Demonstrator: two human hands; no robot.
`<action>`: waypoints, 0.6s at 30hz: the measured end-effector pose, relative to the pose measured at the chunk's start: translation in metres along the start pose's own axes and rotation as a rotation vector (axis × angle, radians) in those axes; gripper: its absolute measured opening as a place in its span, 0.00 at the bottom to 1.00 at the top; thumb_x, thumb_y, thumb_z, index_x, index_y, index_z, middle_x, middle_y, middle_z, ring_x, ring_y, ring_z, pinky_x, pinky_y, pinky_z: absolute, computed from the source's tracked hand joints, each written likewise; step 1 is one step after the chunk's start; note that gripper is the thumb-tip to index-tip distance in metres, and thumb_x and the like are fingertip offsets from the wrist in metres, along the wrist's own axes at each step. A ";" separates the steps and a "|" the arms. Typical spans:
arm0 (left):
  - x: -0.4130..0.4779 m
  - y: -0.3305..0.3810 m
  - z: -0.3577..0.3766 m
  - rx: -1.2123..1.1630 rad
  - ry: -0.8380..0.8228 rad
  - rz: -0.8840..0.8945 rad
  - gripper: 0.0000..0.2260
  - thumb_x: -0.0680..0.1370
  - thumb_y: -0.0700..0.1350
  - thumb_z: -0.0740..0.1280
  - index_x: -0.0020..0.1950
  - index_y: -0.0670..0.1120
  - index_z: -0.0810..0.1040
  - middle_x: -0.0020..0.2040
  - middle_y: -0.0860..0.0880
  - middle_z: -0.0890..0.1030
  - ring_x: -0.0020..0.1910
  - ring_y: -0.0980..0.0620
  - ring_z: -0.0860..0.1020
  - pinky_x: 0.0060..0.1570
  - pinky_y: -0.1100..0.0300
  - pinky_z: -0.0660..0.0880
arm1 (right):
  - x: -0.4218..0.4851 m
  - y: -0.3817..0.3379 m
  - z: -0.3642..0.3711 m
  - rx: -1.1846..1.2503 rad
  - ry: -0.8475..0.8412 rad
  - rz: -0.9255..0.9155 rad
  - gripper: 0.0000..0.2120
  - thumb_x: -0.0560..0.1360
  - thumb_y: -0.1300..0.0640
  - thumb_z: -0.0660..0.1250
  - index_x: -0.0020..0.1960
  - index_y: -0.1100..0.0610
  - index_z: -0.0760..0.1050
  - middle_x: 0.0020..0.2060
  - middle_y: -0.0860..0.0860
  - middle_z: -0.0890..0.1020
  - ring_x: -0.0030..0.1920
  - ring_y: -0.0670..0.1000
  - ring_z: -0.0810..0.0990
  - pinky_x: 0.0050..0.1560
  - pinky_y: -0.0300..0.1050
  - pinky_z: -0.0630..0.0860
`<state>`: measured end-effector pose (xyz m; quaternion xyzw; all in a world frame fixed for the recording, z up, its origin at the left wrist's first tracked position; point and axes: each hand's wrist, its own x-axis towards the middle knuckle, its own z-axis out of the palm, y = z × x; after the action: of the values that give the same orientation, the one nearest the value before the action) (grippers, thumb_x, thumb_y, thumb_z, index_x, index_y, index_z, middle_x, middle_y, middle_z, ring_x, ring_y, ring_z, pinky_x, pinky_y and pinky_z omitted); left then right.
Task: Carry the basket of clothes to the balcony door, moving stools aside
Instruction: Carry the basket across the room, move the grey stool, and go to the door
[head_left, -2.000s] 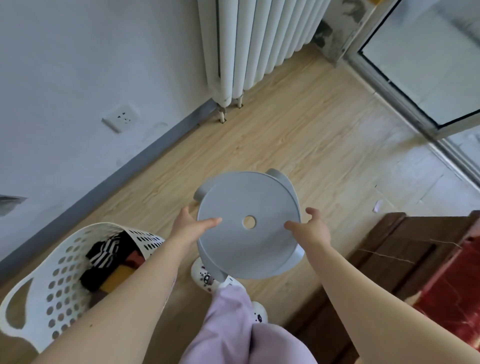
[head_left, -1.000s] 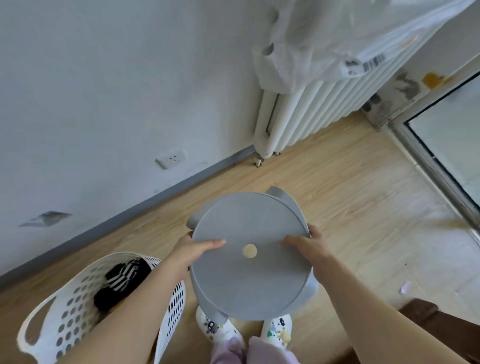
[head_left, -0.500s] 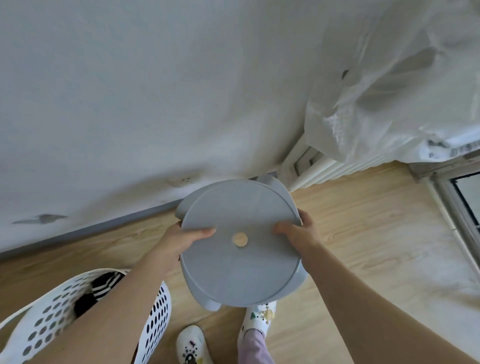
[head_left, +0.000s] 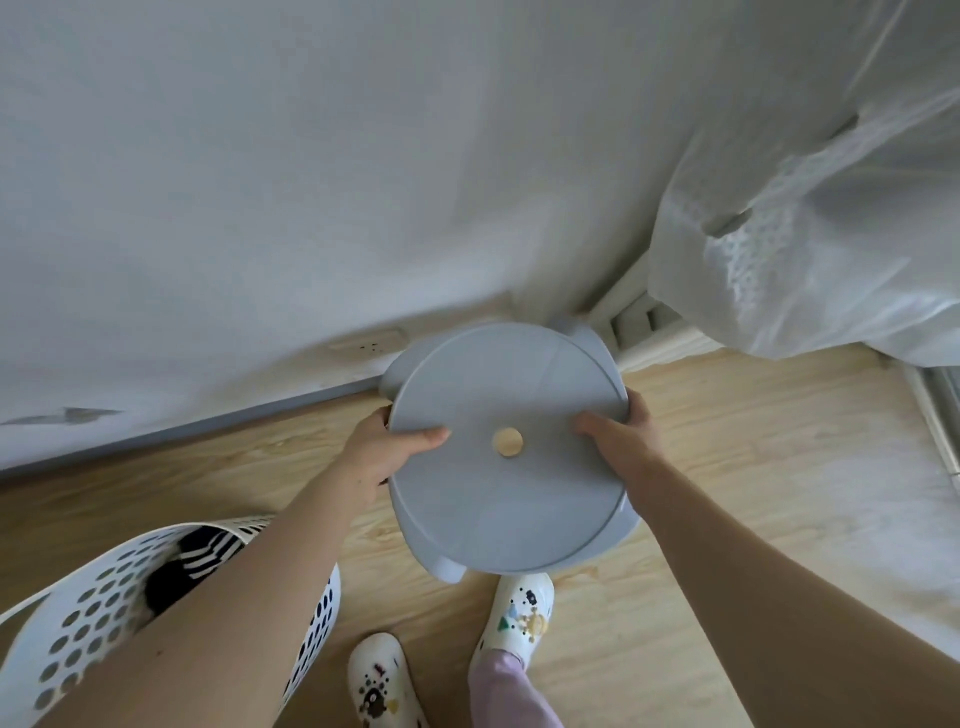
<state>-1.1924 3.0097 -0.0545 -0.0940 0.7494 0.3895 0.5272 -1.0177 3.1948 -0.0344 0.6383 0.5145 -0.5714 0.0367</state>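
The left hand (head_left: 387, 457) and the right hand (head_left: 621, 441) are both clamped on the grey stool (head_left: 506, 447), held above the floor (head_left: 727, 467), with the white basket (head_left: 78, 618) near left.

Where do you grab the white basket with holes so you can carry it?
Best guess: the cut-out handle loop on the end of the laundry basket. Reach down from above and curl your fingers through that gap, since the rim there forms a bar. A matching handle on the far end probably exists, but an arm hides it.
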 end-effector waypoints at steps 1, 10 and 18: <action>-0.002 0.000 0.000 0.024 0.000 0.030 0.26 0.65 0.40 0.79 0.61 0.42 0.78 0.57 0.44 0.84 0.48 0.49 0.83 0.42 0.59 0.77 | -0.003 -0.001 0.001 -0.025 0.013 -0.014 0.28 0.69 0.60 0.70 0.67 0.49 0.69 0.51 0.51 0.79 0.46 0.53 0.77 0.47 0.48 0.74; -0.062 0.010 -0.038 0.377 0.097 0.230 0.42 0.67 0.51 0.77 0.77 0.47 0.62 0.76 0.47 0.66 0.74 0.48 0.66 0.70 0.53 0.65 | -0.086 0.002 0.014 -0.159 0.283 -0.075 0.32 0.72 0.56 0.68 0.74 0.50 0.62 0.65 0.54 0.74 0.63 0.60 0.74 0.59 0.53 0.73; -0.129 -0.020 -0.088 0.564 0.022 0.359 0.35 0.68 0.53 0.76 0.72 0.48 0.69 0.73 0.50 0.71 0.71 0.50 0.69 0.65 0.57 0.66 | -0.202 0.021 0.072 -0.081 0.252 -0.138 0.26 0.73 0.57 0.67 0.70 0.51 0.67 0.65 0.54 0.74 0.63 0.57 0.74 0.59 0.52 0.74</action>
<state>-1.1890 2.9013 0.0595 0.1851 0.8378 0.2526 0.4473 -1.0161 3.0156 0.0845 0.6662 0.5802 -0.4667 -0.0417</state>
